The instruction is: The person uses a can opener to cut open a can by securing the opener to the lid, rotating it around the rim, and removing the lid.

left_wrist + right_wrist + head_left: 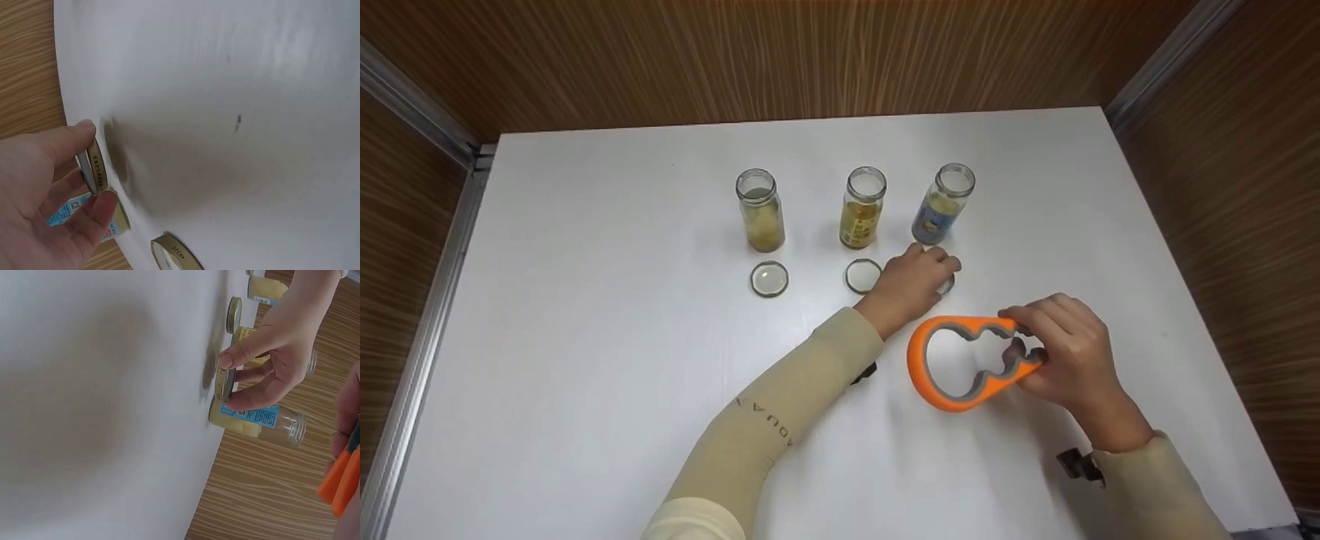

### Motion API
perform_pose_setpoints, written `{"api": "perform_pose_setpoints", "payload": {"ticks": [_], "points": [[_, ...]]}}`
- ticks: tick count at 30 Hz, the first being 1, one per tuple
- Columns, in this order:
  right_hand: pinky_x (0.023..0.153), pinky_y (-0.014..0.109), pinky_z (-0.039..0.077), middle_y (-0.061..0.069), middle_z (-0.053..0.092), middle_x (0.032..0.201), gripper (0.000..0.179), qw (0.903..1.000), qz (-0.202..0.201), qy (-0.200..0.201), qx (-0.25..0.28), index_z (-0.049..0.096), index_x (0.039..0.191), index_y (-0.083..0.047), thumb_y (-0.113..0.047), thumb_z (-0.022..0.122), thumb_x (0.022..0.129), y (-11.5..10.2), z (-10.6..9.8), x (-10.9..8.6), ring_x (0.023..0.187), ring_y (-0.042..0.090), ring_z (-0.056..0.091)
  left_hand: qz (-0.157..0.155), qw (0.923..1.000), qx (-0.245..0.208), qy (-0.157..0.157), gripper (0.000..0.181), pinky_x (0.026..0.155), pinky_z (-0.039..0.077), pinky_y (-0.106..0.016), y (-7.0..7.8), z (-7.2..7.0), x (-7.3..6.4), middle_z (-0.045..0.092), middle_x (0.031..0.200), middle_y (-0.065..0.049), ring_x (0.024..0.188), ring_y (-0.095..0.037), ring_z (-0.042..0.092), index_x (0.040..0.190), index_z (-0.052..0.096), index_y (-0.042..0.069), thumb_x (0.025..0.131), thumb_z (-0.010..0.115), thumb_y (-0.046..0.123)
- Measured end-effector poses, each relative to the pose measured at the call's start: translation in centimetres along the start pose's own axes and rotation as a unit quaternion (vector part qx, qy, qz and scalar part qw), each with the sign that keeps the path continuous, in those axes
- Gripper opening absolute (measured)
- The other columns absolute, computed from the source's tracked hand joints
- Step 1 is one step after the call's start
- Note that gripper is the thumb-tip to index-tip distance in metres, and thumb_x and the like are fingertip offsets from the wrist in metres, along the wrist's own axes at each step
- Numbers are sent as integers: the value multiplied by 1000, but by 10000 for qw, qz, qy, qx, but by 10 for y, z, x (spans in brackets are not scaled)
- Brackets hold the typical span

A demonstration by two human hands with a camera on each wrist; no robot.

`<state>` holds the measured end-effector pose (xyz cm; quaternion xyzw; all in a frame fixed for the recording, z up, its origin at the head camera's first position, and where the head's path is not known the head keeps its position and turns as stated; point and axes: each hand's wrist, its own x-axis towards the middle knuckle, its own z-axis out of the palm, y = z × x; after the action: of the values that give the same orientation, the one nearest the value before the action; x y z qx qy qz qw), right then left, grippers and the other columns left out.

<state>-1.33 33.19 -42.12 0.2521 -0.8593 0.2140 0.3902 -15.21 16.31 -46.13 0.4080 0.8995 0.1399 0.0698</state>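
My left hand (910, 281) pinches a round metal jar lid (99, 169) by its rim, between thumb and fingers. In the right wrist view this lid (225, 384) is just over the white table, in front of the jar with the blue label (934, 220). My right hand (1071, 351) grips the handle ends of an orange jar opener (919, 364) with a grey toothed inner edge, held above the table. Two more lids, a left one (769, 279) and a middle one (862, 276), lie inside-up before the left jar (766, 227) and the middle jar (859, 225).
All three glass jars stand upright without lids, in a row toward the back of the white table (585, 315). Wood-grain panels (810, 60) rise behind and beside the table, with metal rails (420, 300) at the corners.
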Motion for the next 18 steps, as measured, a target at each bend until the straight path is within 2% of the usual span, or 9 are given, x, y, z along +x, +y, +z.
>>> {"api": "perform_pose_setpoints", "payload": {"ticks": [7,14,18], "points": [[57,30,35,2,61,66,29,9998,105,-172,-28,72,81,-5,-12,49,65,3,-1,-6,60,20,49,-13,9999,106,-103,38,88,55,-36,1,6,4,60,134,2,116,-22,56,136,59,25,98,65,23],[58,30,36,3,62,66,29,9996,173,-203,-39,72,81,-5,-12,50,65,6,-3,-11,61,20,51,124,9984,545,-47,33,83,56,-37,0,10,5,62,130,2,112,-23,58,132,59,25,99,62,24],[58,30,37,2,63,67,30,9995,207,-228,-59,72,82,-5,-11,49,64,7,-4,-14,61,20,52,126,9983,563,-33,31,81,56,-37,-1,12,6,62,129,3,110,-23,59,131,60,26,99,63,24]]}}
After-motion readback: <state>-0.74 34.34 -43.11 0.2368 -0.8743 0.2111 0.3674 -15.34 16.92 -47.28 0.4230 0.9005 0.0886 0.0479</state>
